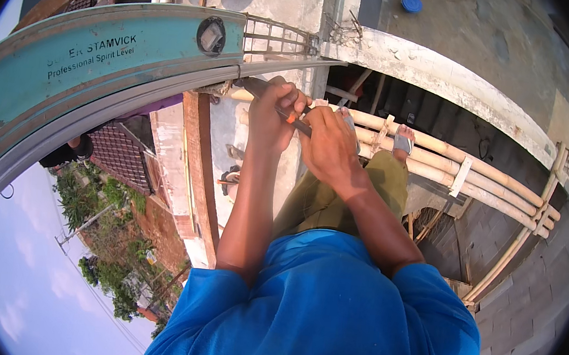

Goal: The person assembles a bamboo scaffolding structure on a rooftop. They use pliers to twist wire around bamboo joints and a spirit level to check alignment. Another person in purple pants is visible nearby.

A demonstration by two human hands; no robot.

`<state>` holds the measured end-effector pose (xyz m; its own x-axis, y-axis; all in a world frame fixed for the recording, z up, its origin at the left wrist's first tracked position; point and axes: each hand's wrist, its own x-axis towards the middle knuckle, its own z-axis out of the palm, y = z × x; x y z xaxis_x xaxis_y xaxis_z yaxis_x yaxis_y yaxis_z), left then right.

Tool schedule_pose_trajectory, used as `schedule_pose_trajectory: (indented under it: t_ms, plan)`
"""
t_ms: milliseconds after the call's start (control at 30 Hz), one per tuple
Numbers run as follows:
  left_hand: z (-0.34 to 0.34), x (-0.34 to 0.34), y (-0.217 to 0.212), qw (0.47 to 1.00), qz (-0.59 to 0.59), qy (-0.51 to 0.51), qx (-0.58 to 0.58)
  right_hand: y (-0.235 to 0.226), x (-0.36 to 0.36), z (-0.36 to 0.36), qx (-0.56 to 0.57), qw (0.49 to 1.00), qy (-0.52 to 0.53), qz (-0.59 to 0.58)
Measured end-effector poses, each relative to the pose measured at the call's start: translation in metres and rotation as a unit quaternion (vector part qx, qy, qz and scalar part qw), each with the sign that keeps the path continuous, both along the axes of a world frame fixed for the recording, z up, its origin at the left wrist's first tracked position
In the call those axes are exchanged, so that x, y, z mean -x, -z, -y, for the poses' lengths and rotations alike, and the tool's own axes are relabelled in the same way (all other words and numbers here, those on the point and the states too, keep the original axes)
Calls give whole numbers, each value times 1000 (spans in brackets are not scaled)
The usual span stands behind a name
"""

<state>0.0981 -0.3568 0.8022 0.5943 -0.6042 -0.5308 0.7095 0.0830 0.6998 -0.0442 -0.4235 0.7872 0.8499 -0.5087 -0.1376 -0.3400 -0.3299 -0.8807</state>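
Both our hands are closed tight around one tool: our left hand (274, 111) wraps the dark handle of a pair of pliers (265, 93), and our right hand (329, 144) clamps the same handles just behind it, where a bit of orange shows between our fingers. Each grip is narrow, fully closed on the tool, with nothing else held. The pliers' nose points up and to the left, meeting a thin tie wire (238, 72) at the lower edge of the long teal spirit level (97, 57), which runs along a grey metal rail (99, 108). We cannot tell whether the nose is actually biting the wire or only touching it.

Beyond the tool stands a rebar cage (270, 38) against a concrete beam (438, 76). Under our legs lie bamboo poles (450, 163), lashed side by side, with a sandalled foot (403, 142) resting on them. Rooftops and trees lie far below on the left.

We judge the main risk to be a slip: if the wire snaps or the nose skids off under our pull, both arms would jerk back together, and with both hands on the tool neither is free to steady us on round poles over an open drop. The pliers could also fall to whatever is beneath. A hard twist might shift the spirit level off its line as well.
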Motion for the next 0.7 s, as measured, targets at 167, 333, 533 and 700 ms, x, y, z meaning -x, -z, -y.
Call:
schedule_pose_trajectory:
  t_ms: [167, 333, 533, 700]
  plan:
    - [10, 8, -5, 989, 46, -60, -124, 18, -12, 14, -104, 994, -18, -3]
    - [13, 15, -15, 955, 153, -40, -252, 23, -23, 26, -147, 984, -91, 28]
    - [6, -6, 25, 914, 271, -57, -296, 106, -82, 1, -138, 977, -68, 150]
    - [-5, -9, 33, 917, 332, -21, -222, 121, -92, 3, -164, 966, -81, 183]
